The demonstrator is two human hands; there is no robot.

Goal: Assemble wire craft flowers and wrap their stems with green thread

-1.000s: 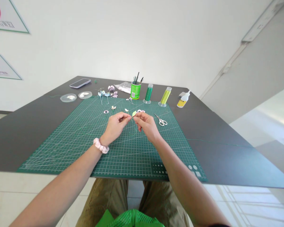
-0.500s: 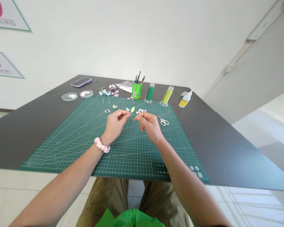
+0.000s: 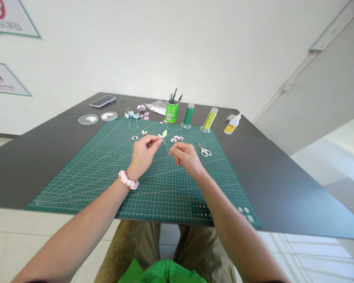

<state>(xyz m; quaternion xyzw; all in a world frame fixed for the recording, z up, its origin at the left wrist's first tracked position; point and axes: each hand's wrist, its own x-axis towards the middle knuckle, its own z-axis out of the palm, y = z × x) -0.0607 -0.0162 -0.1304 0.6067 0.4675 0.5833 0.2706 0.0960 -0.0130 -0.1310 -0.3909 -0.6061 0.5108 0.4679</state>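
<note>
A pale green leaf on a thin stem stands between my hands, above the cutting mat. My left hand, a pink scrunchie round its wrist, pinches the stem just below the leaf. At the stem's lower end my right hand has thumb and forefinger pressed together; what they hold, if anything, is too fine to make out. Pink-and-white ring-shaped petals lie just beyond the right hand. White-handled scissors rest to its right. A small cream-coloured flower piece lies behind the left hand.
Along the back stand a green can of tools, a green spool, a yellow-green spool and a glue bottle. Blue flowers, two shallow dishes and a phone lie at the back left.
My right hand has shifted slightly down, and its fingertips are a little farther from my left hand's. The leaf has tilted slightly. The whole view has moved a little.
</note>
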